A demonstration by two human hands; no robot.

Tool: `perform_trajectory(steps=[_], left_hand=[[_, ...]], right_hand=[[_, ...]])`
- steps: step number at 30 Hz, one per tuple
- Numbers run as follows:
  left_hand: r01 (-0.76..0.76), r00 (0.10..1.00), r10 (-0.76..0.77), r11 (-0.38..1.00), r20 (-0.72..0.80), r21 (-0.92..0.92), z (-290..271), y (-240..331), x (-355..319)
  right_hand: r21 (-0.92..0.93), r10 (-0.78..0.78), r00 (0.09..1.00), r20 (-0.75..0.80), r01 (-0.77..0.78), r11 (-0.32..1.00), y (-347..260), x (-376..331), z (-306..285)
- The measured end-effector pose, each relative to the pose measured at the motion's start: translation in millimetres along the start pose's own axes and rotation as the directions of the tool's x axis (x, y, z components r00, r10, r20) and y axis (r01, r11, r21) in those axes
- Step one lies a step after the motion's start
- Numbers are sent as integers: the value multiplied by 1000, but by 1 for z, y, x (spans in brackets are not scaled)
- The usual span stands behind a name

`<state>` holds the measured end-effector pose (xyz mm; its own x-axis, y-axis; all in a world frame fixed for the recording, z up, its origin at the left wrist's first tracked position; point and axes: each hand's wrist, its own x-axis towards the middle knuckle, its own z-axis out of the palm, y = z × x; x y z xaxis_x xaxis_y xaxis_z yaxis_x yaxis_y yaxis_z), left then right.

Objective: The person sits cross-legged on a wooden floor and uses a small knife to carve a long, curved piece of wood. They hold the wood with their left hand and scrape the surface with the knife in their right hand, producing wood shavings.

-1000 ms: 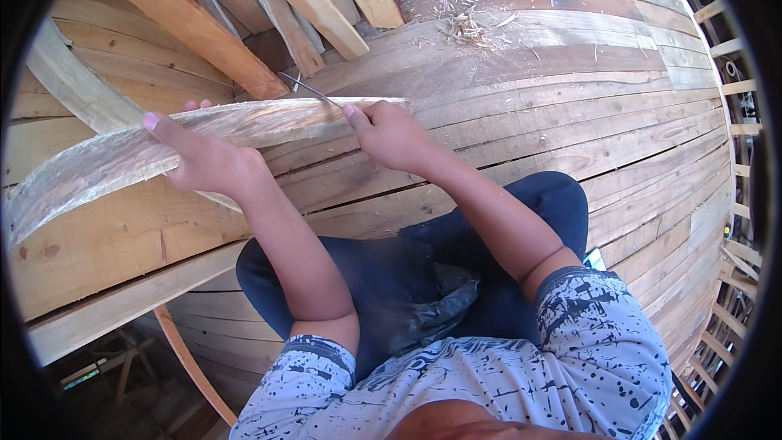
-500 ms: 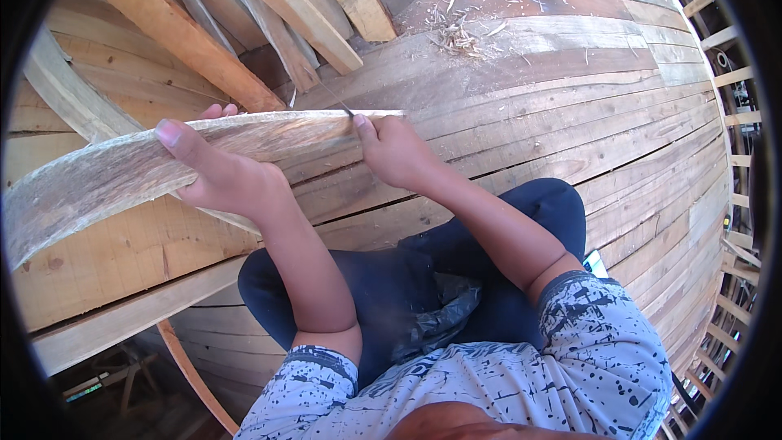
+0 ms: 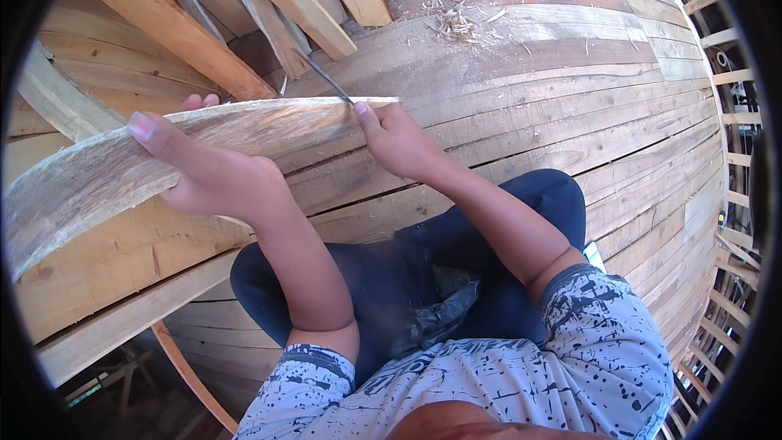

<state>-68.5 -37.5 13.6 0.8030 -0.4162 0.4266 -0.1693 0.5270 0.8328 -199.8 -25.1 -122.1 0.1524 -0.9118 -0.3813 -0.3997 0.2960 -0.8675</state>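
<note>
Two hands work at one curved plank (image 3: 269, 126), held above the planked floor (image 3: 505, 147). The left hand's (image 3: 216, 175) fingers are clamped on the plank's left half, thumb over its face. The right hand (image 3: 399, 140), near its right end, has fingers closed around one thin dark blade (image 3: 327, 79), which crosses its far edge. Good paring probably wants a firm left grip clear of the blade, a shallow angle and thin, even strokes. Beyond the plank: one orange-brown beam (image 3: 175, 24), then one heap of shavings (image 3: 458, 26).
</note>
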Motion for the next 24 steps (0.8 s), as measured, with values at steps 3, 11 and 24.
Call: perform_trajectory(steps=[3,11,24], left_hand=[[49,998,-49,999,-38,5,-1,-2,8],[392,775,-53,822,630,-413,-41,-43,53],[497,677,-56,770,734,-400,-23,-22,20]], right_hand=[[-51,197,980,25,-196,979,56,31,-10],[23,304,952,27,-305,952,42,32,-19],[45,27,999,-17,-27,999,8,9,-12]])
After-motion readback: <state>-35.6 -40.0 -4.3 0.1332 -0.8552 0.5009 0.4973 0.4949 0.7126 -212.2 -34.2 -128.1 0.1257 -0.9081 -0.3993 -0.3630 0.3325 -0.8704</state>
